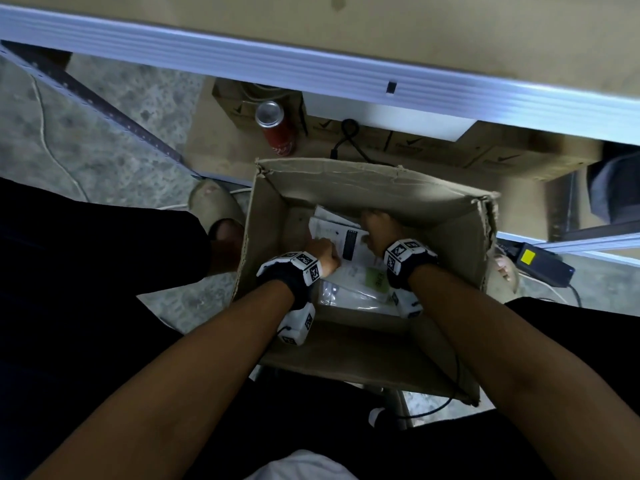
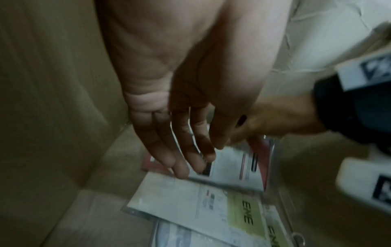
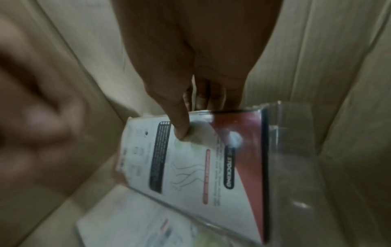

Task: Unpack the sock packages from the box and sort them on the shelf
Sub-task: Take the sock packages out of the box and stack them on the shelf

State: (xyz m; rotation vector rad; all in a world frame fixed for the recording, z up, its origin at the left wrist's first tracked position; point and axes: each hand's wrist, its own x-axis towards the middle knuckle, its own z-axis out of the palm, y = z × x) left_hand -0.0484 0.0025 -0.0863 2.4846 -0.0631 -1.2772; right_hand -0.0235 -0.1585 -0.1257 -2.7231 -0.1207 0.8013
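Note:
An open cardboard box [image 1: 346, 181] stands on the floor between my feet, with several flat sock packages lying in it. My right hand [image 3: 186, 120] pinches a clear red-and-white sock package [image 3: 211, 167], thumb on its face and fingers behind, and holds it tilted up off the pile. The fingers of my left hand [image 2: 190, 163] are straight and touch the near edge of that same package [image 2: 232, 165]. Under it lies a white package with a green label [image 2: 243, 215]. In the head view both hands [image 1: 327, 252] [image 1: 377, 230] are deep inside the box.
The shelf's pale metal front edge [image 1: 311, 67] runs across above the box. A red drink can [image 1: 277, 133] and a black cable [image 1: 349, 140] lie on cardboard behind it. A black power adapter [image 1: 543, 268] sits on the floor at the right, and my sandalled foot [image 1: 214, 209] at the left.

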